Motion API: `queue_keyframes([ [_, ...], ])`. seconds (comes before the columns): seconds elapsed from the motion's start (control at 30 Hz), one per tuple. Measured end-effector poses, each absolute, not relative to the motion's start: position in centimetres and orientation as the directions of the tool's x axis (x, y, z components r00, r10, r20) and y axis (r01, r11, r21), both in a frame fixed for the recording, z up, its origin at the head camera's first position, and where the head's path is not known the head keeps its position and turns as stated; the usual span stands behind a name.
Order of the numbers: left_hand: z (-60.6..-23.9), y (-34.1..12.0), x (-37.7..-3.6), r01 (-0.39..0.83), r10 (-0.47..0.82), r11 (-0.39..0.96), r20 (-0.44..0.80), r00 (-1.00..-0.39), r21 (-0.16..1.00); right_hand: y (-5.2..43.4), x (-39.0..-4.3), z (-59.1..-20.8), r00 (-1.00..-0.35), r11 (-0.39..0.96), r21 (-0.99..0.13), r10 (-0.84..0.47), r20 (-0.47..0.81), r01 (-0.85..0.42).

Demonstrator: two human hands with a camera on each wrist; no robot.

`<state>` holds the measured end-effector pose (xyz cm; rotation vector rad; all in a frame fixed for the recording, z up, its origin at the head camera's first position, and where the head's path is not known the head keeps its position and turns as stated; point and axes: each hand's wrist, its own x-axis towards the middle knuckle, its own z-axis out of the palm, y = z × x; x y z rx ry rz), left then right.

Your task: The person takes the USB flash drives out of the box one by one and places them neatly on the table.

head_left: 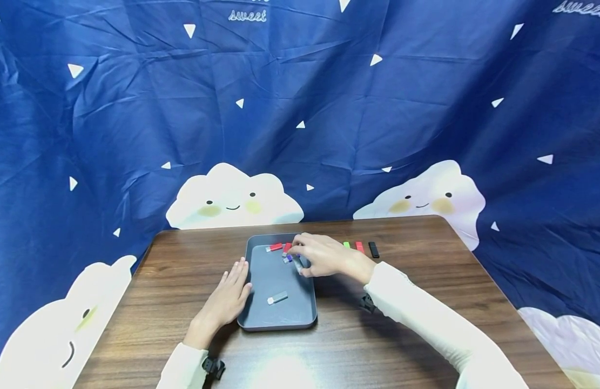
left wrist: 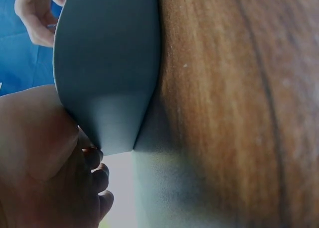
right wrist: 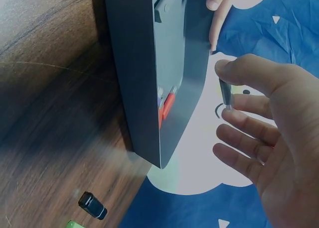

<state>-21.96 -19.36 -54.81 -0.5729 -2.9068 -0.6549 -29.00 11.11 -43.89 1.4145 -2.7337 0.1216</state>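
My right hand [head_left: 324,255] is over the right side of a dark grey tray [head_left: 280,326]. Between thumb and fingers it pinches a grey USB stick [right wrist: 226,92], held above the tray. Against the tray's left rim, my left hand [head_left: 225,296] rests with straight fingers. Inside the tray, a red USB stick [head_left: 276,247] lies near the far end, with another red USB stick [head_left: 287,247] and a purple USB stick [head_left: 287,259] close by, partly hidden by my right hand. A second grey USB stick [head_left: 279,297] lies in the near half.
On the wooden table [head_left: 426,281], right of the tray, a green USB stick [head_left: 346,245], a red one and a black USB stick [head_left: 373,249] lie in a row, the green partly hidden. A blue curtain [head_left: 329,108] with cloud prints hangs behind the table.
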Motion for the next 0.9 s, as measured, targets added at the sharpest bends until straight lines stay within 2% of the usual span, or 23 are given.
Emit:
queue_keyframes([
  [0.17, -55.3, -19.6, -22.2, 0.372, 0.331, 0.855, 0.172, -0.928, 0.361, 11.4, -29.1, -44.0, -0.580, 0.580, -0.037, -0.808, 0.105, -0.814],
  [0.57, -55.0, -19.4, -22.0, 0.371, 0.329, 0.841, 0.171, -0.929, 0.395, 12.1, -29.0, -44.3, -0.570, 0.574, -0.006, -0.811, 0.132, -0.819],
  [0.9, -55.3, -19.7, -22.3, 0.360, 0.324, 0.854, 0.156, -0.933, 0.377, 12.8, -28.9, -44.2, -0.580, 0.582, -0.032, -0.803, 0.135, -0.813],
])
